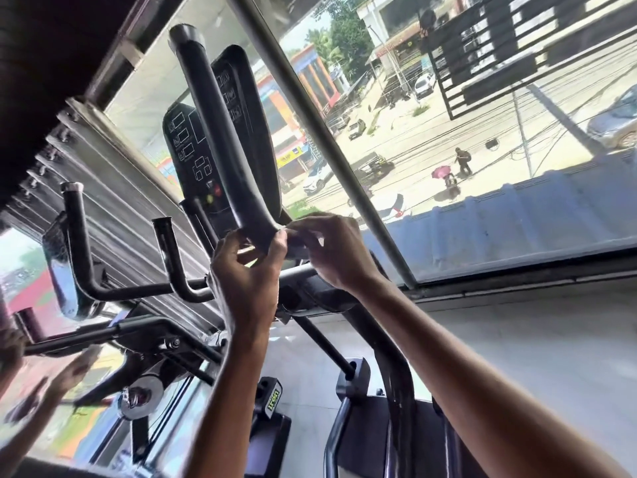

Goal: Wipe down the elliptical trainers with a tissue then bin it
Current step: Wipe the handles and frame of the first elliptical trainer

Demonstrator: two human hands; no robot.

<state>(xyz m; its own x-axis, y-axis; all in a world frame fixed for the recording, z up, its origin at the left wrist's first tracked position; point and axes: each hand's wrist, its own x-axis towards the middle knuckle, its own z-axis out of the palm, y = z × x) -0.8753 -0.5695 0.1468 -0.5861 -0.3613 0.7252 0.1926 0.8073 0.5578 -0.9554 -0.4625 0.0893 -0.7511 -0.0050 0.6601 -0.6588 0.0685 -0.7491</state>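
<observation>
Your hands hold the tall curved black handle of the black elliptical trainer.
Your left hand and right hand both curl fingers round its bottom end. I cannot tell where the tissue is.

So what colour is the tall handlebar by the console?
Black. The handlebar shows best in the head view, the only one.

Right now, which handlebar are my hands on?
The tall handlebar crossing the console; left hand and right hand grip its base. The short bar and taped-tip bar stand free.
</observation>
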